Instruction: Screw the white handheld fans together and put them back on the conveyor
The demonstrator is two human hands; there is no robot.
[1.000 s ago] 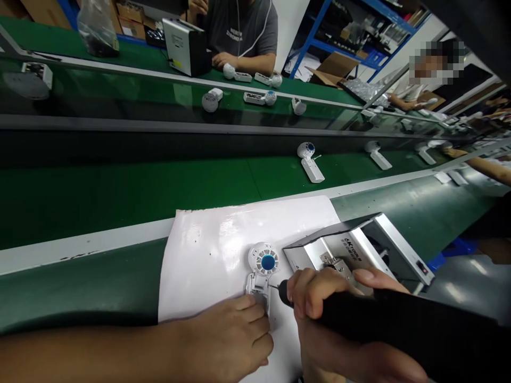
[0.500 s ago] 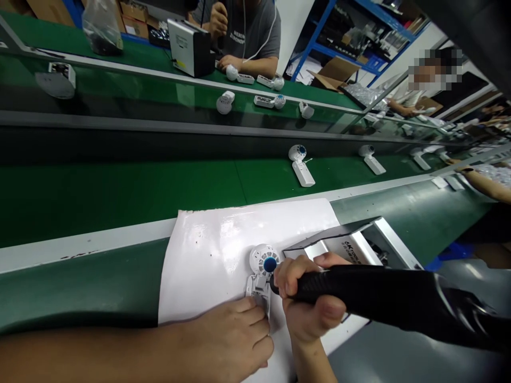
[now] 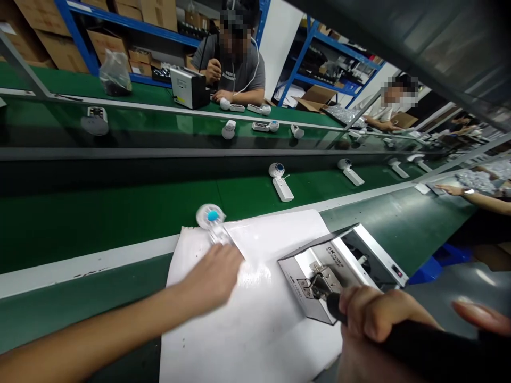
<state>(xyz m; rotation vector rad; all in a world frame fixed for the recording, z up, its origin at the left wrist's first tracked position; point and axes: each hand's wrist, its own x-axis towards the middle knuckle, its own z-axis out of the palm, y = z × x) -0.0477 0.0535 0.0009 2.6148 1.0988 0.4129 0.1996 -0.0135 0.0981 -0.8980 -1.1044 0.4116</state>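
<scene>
The fan (image 3: 210, 216) lies at the centre-left of the frame, its handle end in the left hand (image 3: 219, 271) and its head standing out beyond the knuckles. Its long axis runs from the hand toward the upper left, so the head reaches past the top edge of the sheet (image 3: 255, 330) toward the belt (image 3: 120, 213). The left hand is by far the nearer one; the right hand (image 3: 371, 314) is well apart, at the lower right. The left fingers curl over the handle, nearly closed, though blur there hides just how they grip. The right hand is wrapped around the driver (image 3: 423, 343), its nose beside the metal mouth of the feeder (image 3: 337, 256); whether the tip touches, I cannot tell.

The fan is pale, smooth plastic: a round, vented head with a bright blue disc at its middle. The driver is a dark cylinder with a narrower nose. The feeder is a boxy case of silvery metal with dark edges. The sheet is white and glossy, the belt flat and green. A second fan (image 3: 283, 190) rests on the belt near the frame's centre, bent at its neck.
</scene>
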